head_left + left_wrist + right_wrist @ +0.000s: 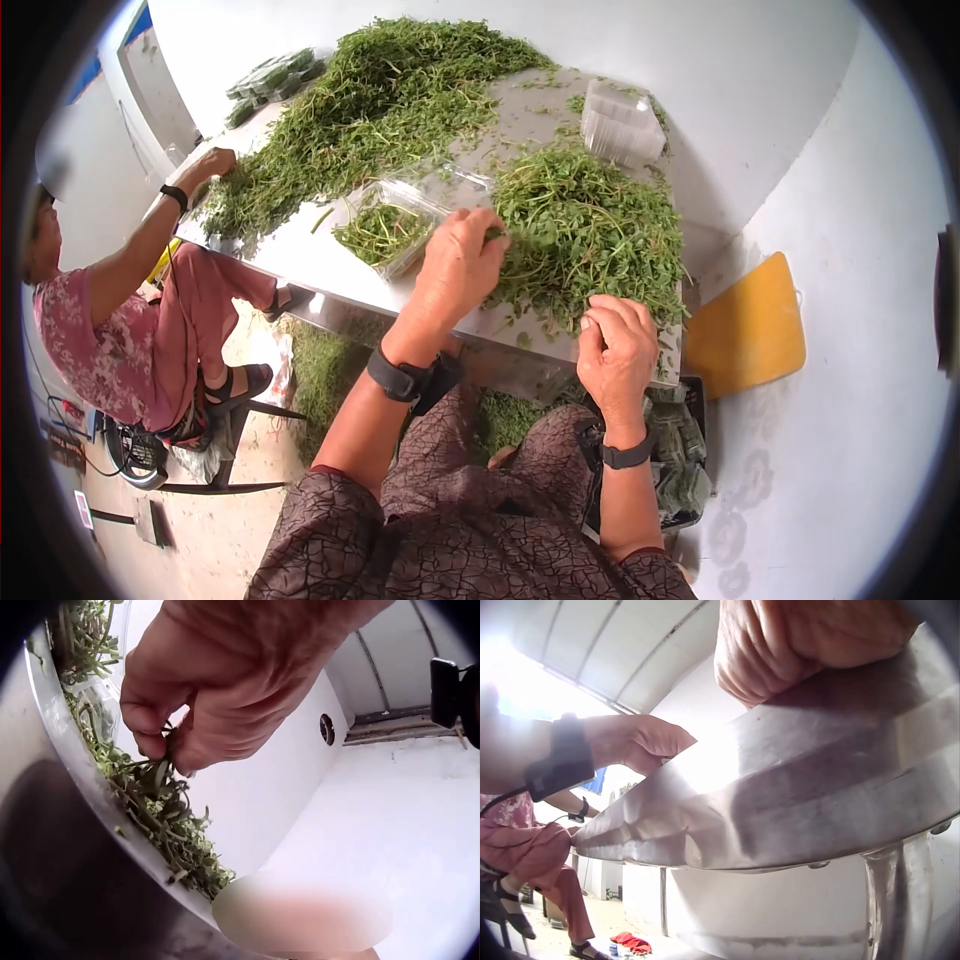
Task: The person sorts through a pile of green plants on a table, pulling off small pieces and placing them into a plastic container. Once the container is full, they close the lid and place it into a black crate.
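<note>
My left hand [458,262] is over the metal table, between a clear plastic box [408,262] part-filled with green sprigs and a heap of leafy greens [585,220]. In the left wrist view its thumb and fingers pinch a few leafy sprigs [160,778]. My right hand [620,355] rests at the front edge of the heap, by the table's rim. Its fingers are curled in the right wrist view, where the hand [810,645] shows above the metal edge. I cannot tell whether anything is inside them.
A bigger mound of greens [400,90] covers the far left of the table. Stacked clear boxes [622,125] stand behind the heap. Filled boxes [272,78] lie at the back left. Another person [110,310] sits at the left. A yellow board [750,325] leans right.
</note>
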The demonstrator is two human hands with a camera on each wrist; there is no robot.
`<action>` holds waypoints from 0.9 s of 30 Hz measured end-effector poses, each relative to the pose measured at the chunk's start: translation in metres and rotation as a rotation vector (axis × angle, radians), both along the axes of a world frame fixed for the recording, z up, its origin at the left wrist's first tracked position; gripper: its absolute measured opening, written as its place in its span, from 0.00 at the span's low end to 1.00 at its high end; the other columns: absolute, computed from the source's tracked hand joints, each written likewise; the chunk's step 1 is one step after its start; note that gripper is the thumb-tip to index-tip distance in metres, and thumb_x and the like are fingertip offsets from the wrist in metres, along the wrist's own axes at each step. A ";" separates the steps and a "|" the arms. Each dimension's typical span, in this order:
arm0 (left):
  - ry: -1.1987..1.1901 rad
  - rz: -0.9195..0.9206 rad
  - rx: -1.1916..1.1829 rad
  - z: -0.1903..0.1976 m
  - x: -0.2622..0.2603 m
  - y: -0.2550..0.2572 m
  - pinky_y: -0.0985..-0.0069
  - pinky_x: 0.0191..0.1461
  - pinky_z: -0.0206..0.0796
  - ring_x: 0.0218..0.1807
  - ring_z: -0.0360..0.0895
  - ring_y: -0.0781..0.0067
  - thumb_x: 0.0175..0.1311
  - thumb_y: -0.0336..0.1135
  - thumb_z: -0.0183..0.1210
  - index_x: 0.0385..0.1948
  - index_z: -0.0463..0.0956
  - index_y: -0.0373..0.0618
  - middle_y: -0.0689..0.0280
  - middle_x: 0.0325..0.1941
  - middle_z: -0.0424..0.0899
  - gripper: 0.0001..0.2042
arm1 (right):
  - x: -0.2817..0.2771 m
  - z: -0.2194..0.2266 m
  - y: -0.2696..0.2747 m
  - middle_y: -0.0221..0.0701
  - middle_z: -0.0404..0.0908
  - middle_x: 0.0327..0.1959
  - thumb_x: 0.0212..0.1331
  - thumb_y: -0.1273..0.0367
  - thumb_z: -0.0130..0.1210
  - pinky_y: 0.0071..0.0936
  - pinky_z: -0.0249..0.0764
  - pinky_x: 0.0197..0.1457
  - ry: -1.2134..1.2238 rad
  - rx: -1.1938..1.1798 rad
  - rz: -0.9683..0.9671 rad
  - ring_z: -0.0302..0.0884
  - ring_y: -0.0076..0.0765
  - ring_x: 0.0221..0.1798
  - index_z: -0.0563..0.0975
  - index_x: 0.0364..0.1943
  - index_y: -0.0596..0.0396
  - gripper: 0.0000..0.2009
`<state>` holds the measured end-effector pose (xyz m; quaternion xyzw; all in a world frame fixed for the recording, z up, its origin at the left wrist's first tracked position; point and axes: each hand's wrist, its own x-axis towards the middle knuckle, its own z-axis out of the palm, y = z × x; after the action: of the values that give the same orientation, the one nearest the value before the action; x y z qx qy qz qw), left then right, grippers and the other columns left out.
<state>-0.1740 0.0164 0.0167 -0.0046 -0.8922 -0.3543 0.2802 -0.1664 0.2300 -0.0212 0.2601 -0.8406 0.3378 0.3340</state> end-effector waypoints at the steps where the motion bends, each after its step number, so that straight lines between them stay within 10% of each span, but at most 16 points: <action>1: -0.034 0.002 -0.070 0.002 0.004 0.006 0.66 0.41 0.69 0.37 0.78 0.56 0.55 0.32 0.61 0.41 0.76 0.38 0.51 0.37 0.79 0.13 | 0.000 0.000 0.000 0.33 0.83 0.36 0.43 0.78 0.58 0.35 0.73 0.47 0.000 -0.006 0.002 0.77 0.41 0.42 0.79 0.26 0.59 0.04; 8: -0.195 0.016 -0.218 -0.001 0.009 0.016 0.60 0.47 0.70 0.44 0.76 0.47 0.49 0.42 0.67 0.51 0.71 0.43 0.49 0.45 0.73 0.27 | -0.001 -0.001 0.000 0.33 0.82 0.37 0.44 0.77 0.58 0.36 0.73 0.46 0.002 0.037 -0.003 0.76 0.41 0.42 0.79 0.26 0.59 0.04; 18: -0.101 -0.052 -0.188 -0.006 0.010 0.014 0.59 0.42 0.69 0.40 0.76 0.47 0.51 0.30 0.63 0.37 0.76 0.38 0.54 0.39 0.77 0.12 | 0.002 0.000 -0.003 0.35 0.82 0.37 0.45 0.79 0.56 0.37 0.72 0.48 0.005 0.045 -0.014 0.76 0.44 0.42 0.78 0.26 0.60 0.03; 24: 0.269 0.138 -0.033 0.049 0.032 -0.018 0.72 0.29 0.68 0.27 0.75 0.70 0.51 0.25 0.63 0.28 0.79 0.36 0.60 0.25 0.77 0.04 | 0.001 -0.001 -0.004 0.35 0.82 0.37 0.45 0.79 0.56 0.37 0.72 0.48 0.010 0.046 -0.035 0.76 0.44 0.42 0.78 0.26 0.60 0.03; 27: 0.332 0.325 -0.019 0.060 0.041 -0.047 0.72 0.31 0.68 0.28 0.77 0.67 0.54 0.29 0.62 0.32 0.79 0.36 0.58 0.29 0.80 0.07 | 0.001 0.001 -0.004 0.35 0.82 0.37 0.45 0.79 0.56 0.37 0.72 0.48 0.005 0.041 -0.034 0.76 0.44 0.42 0.78 0.26 0.60 0.03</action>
<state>-0.1325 -0.0305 0.0766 0.0785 -0.8262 -0.2904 0.4763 -0.1653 0.2256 -0.0204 0.2533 -0.8508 0.3140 0.3366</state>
